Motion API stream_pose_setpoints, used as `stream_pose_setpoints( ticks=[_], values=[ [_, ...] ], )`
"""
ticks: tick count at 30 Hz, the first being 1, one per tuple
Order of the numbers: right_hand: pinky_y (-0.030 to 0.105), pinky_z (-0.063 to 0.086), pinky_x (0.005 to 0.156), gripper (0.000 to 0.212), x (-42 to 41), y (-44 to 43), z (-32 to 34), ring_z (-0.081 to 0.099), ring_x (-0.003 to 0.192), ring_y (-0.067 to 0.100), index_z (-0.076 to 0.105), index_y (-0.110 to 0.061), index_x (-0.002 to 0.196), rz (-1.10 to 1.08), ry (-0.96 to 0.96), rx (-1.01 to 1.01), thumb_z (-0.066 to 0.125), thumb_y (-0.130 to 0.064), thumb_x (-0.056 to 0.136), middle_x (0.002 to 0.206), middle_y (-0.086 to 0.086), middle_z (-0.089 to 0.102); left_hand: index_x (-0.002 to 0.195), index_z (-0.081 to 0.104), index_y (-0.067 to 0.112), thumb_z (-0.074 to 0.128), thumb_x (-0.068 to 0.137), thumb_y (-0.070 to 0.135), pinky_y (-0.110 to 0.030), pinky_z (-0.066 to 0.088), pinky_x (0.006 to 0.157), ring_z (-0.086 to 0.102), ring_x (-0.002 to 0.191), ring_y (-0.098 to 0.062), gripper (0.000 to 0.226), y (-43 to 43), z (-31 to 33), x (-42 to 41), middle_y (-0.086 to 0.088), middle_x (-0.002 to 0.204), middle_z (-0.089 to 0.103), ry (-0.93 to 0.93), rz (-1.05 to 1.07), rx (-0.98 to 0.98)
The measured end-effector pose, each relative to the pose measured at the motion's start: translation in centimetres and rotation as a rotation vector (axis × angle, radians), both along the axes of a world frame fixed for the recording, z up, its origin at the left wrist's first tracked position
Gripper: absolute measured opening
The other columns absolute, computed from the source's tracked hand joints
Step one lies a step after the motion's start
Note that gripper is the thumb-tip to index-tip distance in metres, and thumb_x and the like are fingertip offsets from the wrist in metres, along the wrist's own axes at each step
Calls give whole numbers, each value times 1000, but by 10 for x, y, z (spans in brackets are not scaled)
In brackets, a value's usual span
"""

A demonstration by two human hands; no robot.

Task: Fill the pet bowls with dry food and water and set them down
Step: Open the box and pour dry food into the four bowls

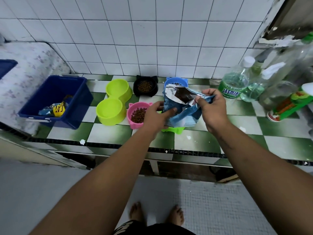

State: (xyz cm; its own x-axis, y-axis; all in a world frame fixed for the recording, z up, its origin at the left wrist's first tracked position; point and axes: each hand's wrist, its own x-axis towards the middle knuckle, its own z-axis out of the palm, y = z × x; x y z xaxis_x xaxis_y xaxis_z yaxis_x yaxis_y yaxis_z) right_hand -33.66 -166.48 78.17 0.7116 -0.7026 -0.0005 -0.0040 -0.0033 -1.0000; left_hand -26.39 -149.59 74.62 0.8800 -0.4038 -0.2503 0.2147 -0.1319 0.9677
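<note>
Both my hands are clamping fingers on the open food bag above the green bowl, at 3 o'clock of the pink bowl, left hand wrapping its side, right hand pinching its mouth, and buckling foil is risking its contents scattering over the table.

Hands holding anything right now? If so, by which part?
Both hold the blue food bag. The left hand grips its left side about halfway up, and the right hand pinches the right edge of its open top.

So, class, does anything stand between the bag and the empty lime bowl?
Yes. The pink bowl, holding kibble, sits on the counter between the bag and the near cup of the lime bowl.
</note>
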Motion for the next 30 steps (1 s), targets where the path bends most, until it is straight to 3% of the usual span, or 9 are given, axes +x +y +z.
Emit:
stream_pose_setpoints(
  ticks=[3, 7, 13, 17, 19, 25, 27, 30],
  values=[
    [22, 53, 63, 25, 7, 5, 6, 64, 72, 13, 54, -21, 93, 25, -17, -23, 69, -2, 89, 88, 5, 63, 122, 64, 19, 80, 88, 28, -43, 63, 65, 75, 88, -29, 39, 6, 2, 5, -3, 113, 69, 3, 32, -2],
    [21, 53, 57, 26, 21, 16, 15, 67, 61, 8, 53, -15, 96, 73, -62, -8, 73, 0, 86, 80, 6, 65, 116, 65, 22, 76, 92, 30, -54, 64, 68, 75, 88, -30, 28, 18, 11, 12, -1, 103, 72, 42, 79, -46],
    [26, 55, 61, 30, 58, 50, 29, 66, 66, 9, 56, -20, 87, 147, -79, -38, 79, -2, 80, 80, 5, 66, 112, 65, 22, 70, 97, 33, -55, 63, 61, 73, 85, -31, 20, 55, 28, 35, -3, 105, 71, 37, 164, -54],
    [35, 57, 67, 31, 87, 83, 35, 62, 69, 13, 56, -22, 85, 171, -72, -68, 83, -7, 77, 78, 3, 64, 113, 66, 18, 70, 97, 32, -45, 62, 54, 72, 89, -32, 22, 91, 40, 58, -11, 108, 66, 7, 214, -52],
    [41, 58, 70, 31, 103, 102, 39, 64, 72, 16, 57, -23, 84, 173, -74, -75, 84, -10, 76, 77, 1, 65, 108, 66, 21, 69, 98, 33, -47, 62, 55, 72, 91, -32, 16, 111, 45, 72, -11, 108, 67, 4, 212, -55],
    [49, 59, 73, 30, 161, 171, 53, 65, 70, 13, 58, -23, 83, 202, -115, -109, 83, -10, 76, 75, -2, 65, 119, 63, 15, 63, 101, 34, -48, 62, 57, 72, 89, -34, 26, 182, 65, 126, -11, 111, 69, -6, 225, -50],
    [48, 58, 72, 29, 184, 198, 58, 63, 71, 15, 58, -22, 83, 205, -134, -113, 83, -8, 76, 78, 3, 63, 122, 62, 17, 63, 101, 36, -53, 63, 60, 72, 93, -36, 28, 210, 72, 150, -13, 115, 68, -38, 225, -16],
    [37, 57, 66, 29, 214, 238, 65, 61, 68, 14, 56, -15, 85, 214, -173, -141, 82, -4, 76, 80, 9, 61, 120, 63, 18, 64, 100, 36, -55, 62, 61, 72, 99, -41, 27, 250, 80, 184, -18, 122, 65, -53, 222, -19]
  ],
)
